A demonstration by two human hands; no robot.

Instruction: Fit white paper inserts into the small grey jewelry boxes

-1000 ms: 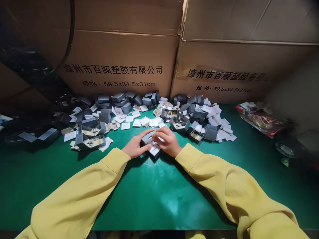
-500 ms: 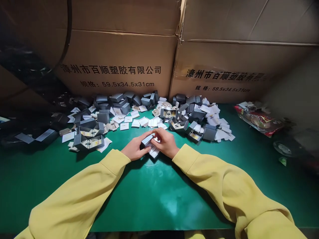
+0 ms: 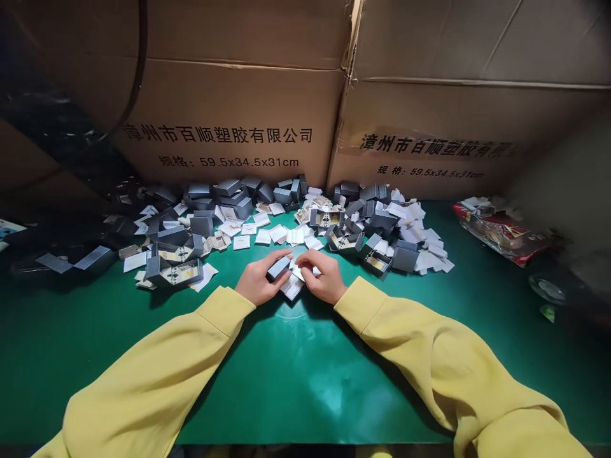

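My left hand (image 3: 261, 278) is closed around a small dark grey jewellery-type box (image 3: 279, 268), which is tilted above the green table. The box's lid is swung open, and its pale inside (image 3: 292, 287) faces me. My right hand (image 3: 323, 277) is at the box's right side, fingers curled, with thumb and forefinger pinched on a white insert card (image 3: 300, 272). The fingers cover part of the card, so how far it sits inside the box cannot be made out.
Behind my hands lie heaps of similar grey boxes (image 3: 202, 224) and white cards (image 3: 296, 236). More boxes (image 3: 403, 256) and cards are piled on the right. Large cardboard cartons (image 3: 229, 102) stand at the back. A red plastic packet (image 3: 506, 236) lies at far right.
My right hand's fingers have drawn slightly right, away from the box's upper part, and curled more. My left hand still grips the box. The whole view has shifted slightly.
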